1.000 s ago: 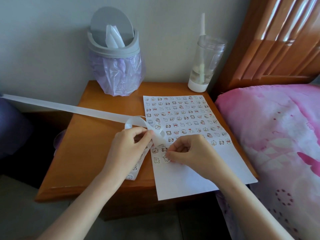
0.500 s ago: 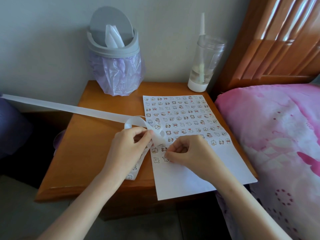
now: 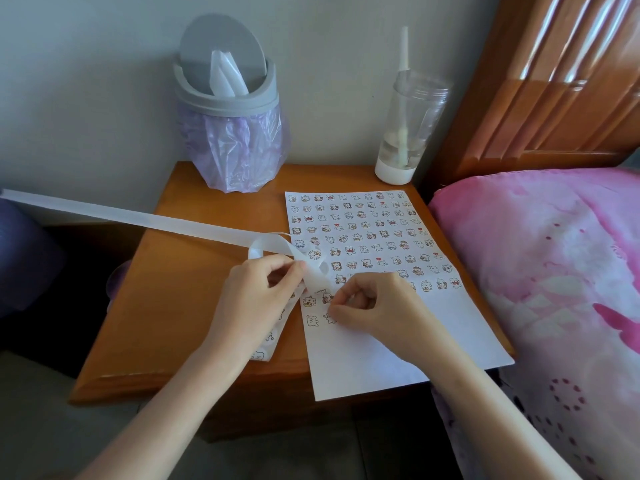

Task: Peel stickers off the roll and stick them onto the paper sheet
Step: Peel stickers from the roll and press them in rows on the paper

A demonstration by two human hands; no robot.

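Note:
A white paper sheet (image 3: 398, 344) lies on the wooden nightstand, its upper part covered with several rows of small cartoon stickers. A long white sticker strip (image 3: 138, 218) runs from the far left to a loop at the sheet's left edge, and its printed end hangs down under my left hand. My left hand (image 3: 256, 299) pinches the strip just left of the sheet. My right hand (image 3: 374, 306) rests on the sheet with fingers curled, its fingertips pinched at a sticker in the newest row. What lies under those fingertips is hidden.
The wooden nightstand (image 3: 180, 306) carries a grey swing-lid bin (image 3: 228, 116) with a purple liner at the back and a clear bottle (image 3: 408, 129) with a straw at the back right. A pink bed cover (image 3: 547, 289) borders the right edge, under a wooden headboard (image 3: 554, 81).
Almost nothing has moved. My right hand's fingertips shifted very slightly on the newest sticker row, while the left hand keeps its pinch on the strip.

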